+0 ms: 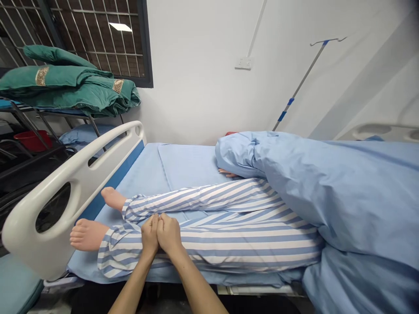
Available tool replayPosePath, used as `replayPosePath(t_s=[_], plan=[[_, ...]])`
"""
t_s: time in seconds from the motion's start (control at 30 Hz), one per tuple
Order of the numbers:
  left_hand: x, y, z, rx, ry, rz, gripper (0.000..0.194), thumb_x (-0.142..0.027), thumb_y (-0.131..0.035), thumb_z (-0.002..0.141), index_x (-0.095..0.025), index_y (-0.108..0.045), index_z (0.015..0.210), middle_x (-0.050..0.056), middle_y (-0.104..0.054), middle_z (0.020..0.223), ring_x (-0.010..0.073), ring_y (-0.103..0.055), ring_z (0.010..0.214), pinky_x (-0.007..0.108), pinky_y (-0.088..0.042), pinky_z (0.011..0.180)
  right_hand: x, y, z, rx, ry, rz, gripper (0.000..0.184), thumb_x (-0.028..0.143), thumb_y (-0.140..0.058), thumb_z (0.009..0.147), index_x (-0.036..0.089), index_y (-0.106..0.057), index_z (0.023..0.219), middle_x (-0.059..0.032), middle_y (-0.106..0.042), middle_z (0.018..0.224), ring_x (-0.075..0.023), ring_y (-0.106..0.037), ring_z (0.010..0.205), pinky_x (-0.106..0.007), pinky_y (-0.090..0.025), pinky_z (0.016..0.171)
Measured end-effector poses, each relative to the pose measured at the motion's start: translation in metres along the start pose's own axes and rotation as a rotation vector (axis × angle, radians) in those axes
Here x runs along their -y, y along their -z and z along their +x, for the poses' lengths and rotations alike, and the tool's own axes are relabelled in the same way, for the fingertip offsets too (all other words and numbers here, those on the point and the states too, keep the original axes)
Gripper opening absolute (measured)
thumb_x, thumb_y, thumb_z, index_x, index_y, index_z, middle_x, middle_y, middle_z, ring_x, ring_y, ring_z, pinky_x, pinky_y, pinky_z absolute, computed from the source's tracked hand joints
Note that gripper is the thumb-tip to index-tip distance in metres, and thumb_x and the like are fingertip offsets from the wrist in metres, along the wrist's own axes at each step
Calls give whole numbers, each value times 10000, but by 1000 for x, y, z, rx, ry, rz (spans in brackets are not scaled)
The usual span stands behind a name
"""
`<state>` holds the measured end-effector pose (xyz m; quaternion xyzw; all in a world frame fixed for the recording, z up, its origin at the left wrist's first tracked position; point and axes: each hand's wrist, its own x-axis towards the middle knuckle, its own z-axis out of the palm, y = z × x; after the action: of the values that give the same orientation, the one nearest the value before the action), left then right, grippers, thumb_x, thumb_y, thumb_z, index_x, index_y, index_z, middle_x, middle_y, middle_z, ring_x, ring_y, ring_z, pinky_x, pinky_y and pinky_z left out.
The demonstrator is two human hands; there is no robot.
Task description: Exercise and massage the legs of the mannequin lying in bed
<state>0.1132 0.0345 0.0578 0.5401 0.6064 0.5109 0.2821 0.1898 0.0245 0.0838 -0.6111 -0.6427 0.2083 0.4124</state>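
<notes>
My left hand (149,235) and my right hand (169,233) are side by side, knuckles up and touching each other, on the near lower leg of a lying figure. Both are closed, with the fingers curled under and out of sight; whether cloth is caught in them I cannot tell. The figure wears blue-and-white striped trousers (242,244). Its smooth, manikin-like bare feet, the near foot (89,235) and the far foot (113,198), point left. A light blue quilt (314,187) covers the upper body, and fingertips (228,173) show under its edge.
The bed (186,163) has a light blue sheet and a white footboard (78,174) at left. Green folded bedding (75,87) lies on a metal frame behind it, near a red bucket (34,139). An IV pole (301,83) stands by the wall.
</notes>
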Motion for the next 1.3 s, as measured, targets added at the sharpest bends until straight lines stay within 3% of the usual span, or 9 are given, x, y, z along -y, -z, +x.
replayPosePath(t_s=[0.3,0.5,0.6,0.77,0.97,1.3], plan=[[-8,-2,-3,40,-28,42,347,-383,-407,803,-197,-348,517,-41,-367,468,105,-346,493,229,-281,493,-12,-4,-9,-69,-31,142,264,168,-321,787,190,-400,537,20,-434,464,-114,-393,463,-248,-215,495],[-32,-16,-6,-55,82,-155,351,-384,-405,801,-202,-320,514,-53,-326,470,96,-330,490,219,-300,486,-16,1,-5,-136,-104,414,241,167,-312,767,203,-351,531,28,-426,492,-117,-409,496,-228,-281,498],[-32,-22,-10,-84,80,-108,351,-375,-408,803,-199,-324,511,-57,-334,458,93,-328,478,221,-290,488,-19,0,-5,-156,-125,472,241,189,-322,771,207,-326,530,37,-393,487,-114,-386,489,-227,-287,494],[-24,-24,-13,-60,71,-44,361,-388,-410,805,-197,-319,512,-57,-340,448,92,-322,471,226,-264,481,-17,2,-4,-137,-134,454,258,210,-319,782,208,-301,526,39,-365,482,-112,-368,487,-229,-277,490],[-21,-23,-15,-53,57,-107,354,-408,-382,818,-199,-337,537,-55,-332,476,97,-313,503,226,-261,490,-10,13,-3,-61,-52,223,268,213,-344,800,203,-334,533,39,-384,478,-113,-370,476,-245,-237,496],[-31,-24,-17,-2,43,-67,369,-412,-405,810,-199,-312,524,-57,-322,474,93,-318,496,225,-269,493,-22,9,-9,-131,-92,371,268,201,-333,797,208,-323,530,41,-381,476,-113,-380,479,-236,-264,481]])
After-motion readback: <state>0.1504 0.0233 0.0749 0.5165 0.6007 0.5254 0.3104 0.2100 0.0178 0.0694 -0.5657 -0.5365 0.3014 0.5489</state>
